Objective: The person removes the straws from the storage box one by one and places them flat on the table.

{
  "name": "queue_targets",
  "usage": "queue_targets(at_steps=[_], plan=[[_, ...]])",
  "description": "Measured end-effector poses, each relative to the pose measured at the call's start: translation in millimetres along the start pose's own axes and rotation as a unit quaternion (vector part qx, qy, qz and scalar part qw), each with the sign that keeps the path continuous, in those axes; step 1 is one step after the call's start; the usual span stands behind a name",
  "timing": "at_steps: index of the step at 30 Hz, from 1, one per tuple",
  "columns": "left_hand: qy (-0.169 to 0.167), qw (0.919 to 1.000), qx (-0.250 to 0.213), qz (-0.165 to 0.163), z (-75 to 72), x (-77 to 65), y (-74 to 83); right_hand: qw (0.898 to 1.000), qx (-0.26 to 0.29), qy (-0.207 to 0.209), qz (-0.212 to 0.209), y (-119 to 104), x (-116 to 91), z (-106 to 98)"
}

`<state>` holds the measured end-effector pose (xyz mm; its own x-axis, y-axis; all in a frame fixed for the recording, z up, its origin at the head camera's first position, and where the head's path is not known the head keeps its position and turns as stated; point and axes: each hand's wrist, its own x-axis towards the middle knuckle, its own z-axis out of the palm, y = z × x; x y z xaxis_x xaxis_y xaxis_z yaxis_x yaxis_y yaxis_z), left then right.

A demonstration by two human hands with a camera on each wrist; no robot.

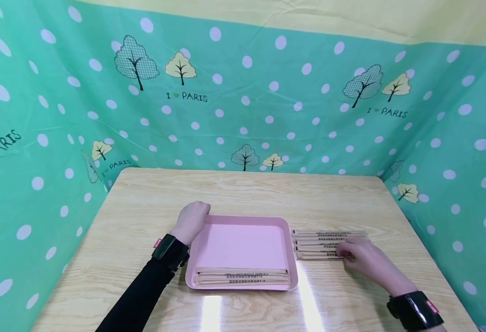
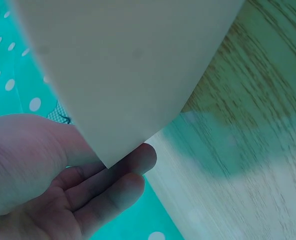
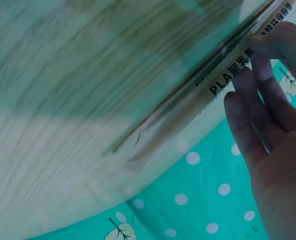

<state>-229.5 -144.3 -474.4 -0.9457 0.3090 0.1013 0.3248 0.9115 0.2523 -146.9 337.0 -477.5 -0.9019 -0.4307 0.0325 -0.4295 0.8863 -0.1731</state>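
A pink tray (image 1: 243, 242) lies on the wooden table in front of me. My left hand (image 1: 194, 220) grips its far left corner; in the left wrist view the fingers (image 2: 120, 192) reach under the tray's pale side (image 2: 128, 75). Several paper-wrapped straws (image 1: 243, 278) lie side by side along the tray's near edge. To the right of the tray, more wrapped straws (image 1: 315, 239) form a row on the table. My right hand (image 1: 367, 262) pinches the right part of a wrapped straw (image 3: 187, 107) at the near side of this row, thumb on its printed face.
The light wood table (image 1: 251, 191) extends behind the tray and to both sides. A green dotted cloth (image 1: 243, 101) hangs around its back and sides. Bright reflections (image 1: 309, 295) fall on the tabletop near the front.
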Motion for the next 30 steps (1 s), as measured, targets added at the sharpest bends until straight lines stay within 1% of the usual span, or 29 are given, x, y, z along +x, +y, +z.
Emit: queue_targets(at_steps=[4, 10, 18, 20, 26, 30], plan=[[-0.003, 1.0000, 0.004, -0.001, -0.2, 1.6, -0.1, 1.000, -0.009, 0.015, -0.006, -1, 1, 3], [0.001, 1.0000, 0.005, -0.002, -0.7, 1.6, -0.2, 1.000, -0.014, 0.024, 0.000, -3, 2, 3], [-0.001, 1.0000, 0.002, 0.000, -1.2, 1.2, -0.3, 0.997, -0.018, 0.064, -0.032, -5, 0, 5], [-0.002, 1.0000, -0.001, 0.000, -2.1, 1.3, -0.1, 0.998, -0.016, 0.063, -0.024, -7, -1, 5], [-0.003, 1.0000, 0.001, 0.002, -3.1, 1.1, 0.5, 0.999, 0.007, 0.032, 0.030, -14, 1, 0], [-0.003, 1.0000, 0.007, 0.004, -2.9, 0.2, 0.3, 0.998, 0.024, 0.026, 0.044, -16, 1, -3]])
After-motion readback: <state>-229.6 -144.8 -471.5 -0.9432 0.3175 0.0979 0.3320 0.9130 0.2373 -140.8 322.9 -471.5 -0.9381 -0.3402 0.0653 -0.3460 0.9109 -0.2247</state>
